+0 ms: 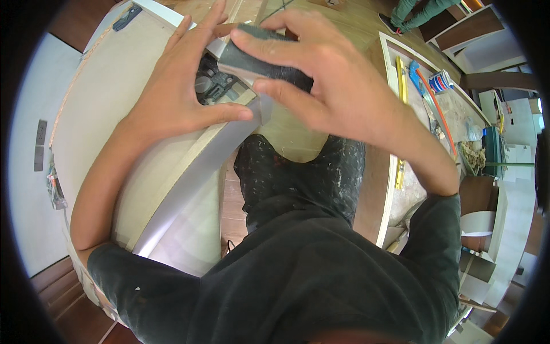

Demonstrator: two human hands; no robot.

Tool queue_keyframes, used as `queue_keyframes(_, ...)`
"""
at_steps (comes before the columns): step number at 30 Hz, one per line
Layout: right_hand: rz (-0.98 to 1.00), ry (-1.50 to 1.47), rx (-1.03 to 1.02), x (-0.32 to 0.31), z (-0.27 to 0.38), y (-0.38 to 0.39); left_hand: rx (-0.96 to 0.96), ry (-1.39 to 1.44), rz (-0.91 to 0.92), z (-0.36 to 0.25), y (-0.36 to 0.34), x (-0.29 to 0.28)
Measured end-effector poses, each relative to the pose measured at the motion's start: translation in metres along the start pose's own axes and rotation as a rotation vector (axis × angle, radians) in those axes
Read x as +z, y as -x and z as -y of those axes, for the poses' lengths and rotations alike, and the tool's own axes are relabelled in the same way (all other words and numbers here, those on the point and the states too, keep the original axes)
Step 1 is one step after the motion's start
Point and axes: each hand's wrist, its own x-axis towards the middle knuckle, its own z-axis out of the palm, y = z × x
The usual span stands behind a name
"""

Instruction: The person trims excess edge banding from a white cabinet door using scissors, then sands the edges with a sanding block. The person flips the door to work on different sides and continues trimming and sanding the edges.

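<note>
My right hand (329, 74) grips a dark grey sanding block (252, 57), thumb on its near side and fingers over the far side. The block has a paler lower edge and is tilted. Close by on the left, my left hand (172, 86) has its fingers spread and its thumb stretched toward the block, holding nothing. Both hands are over the corner of a pale board (166, 155) with a silvery edge. Between my left thumb and fingers, dark grey parts (220, 86) show at that corner; I cannot make out what they are.
To the right, a pale-rimmed worktop (382, 212) bears a yellow spirit level (403, 86), a saw with a blue handle (415, 74) and a blue-and-white can (440, 82). Another person's green-trousered legs (417, 12) stand at the far right. A twisted cord (71, 94) runs along the left.
</note>
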Motion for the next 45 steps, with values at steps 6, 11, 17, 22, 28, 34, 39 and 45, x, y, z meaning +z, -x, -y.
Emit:
queue_keyframes(6, 0.063, 0.022, 0.046, -0.027, 0.001, 0.02, 0.104, -0.155, 0.046, -0.008, -0.012, -0.002)
queue_keyframes(11, -0.018, 0.039, 0.028, 0.005, 0.003, 0.001, 0.151, -0.134, -0.296, 0.012, -0.007, 0.037)
queue_keyframes(17, 0.006, 0.073, 0.053, -0.009, 0.002, 0.019, 0.181, -0.07, 0.207, 0.006, -0.01, -0.001)
queue_keyframes(22, -0.039, -0.012, 0.017, 0.012, 0.004, -0.004, 0.077, -0.135, 0.261, 0.002, -0.007, -0.009)
queue_keyframes(28, -0.026, 0.086, 0.073, 0.0, 0.007, 0.021, 0.148, -0.071, 0.202, -0.01, -0.011, -0.005)
queue_keyframes(34, -0.066, 0.027, 0.018, 0.011, 0.01, 0.004, 0.086, 0.027, 0.217, -0.015, -0.005, -0.017)
queue_keyframes(39, -0.059, 0.106, 0.07, 0.002, 0.014, 0.024, 0.181, 0.247, 0.21, 0.0, -0.008, -0.009)
queue_keyframes(45, -0.134, -0.029, 0.089, -0.025, 0.006, 0.01, -0.026, 0.57, 0.184, -0.029, -0.01, -0.002)
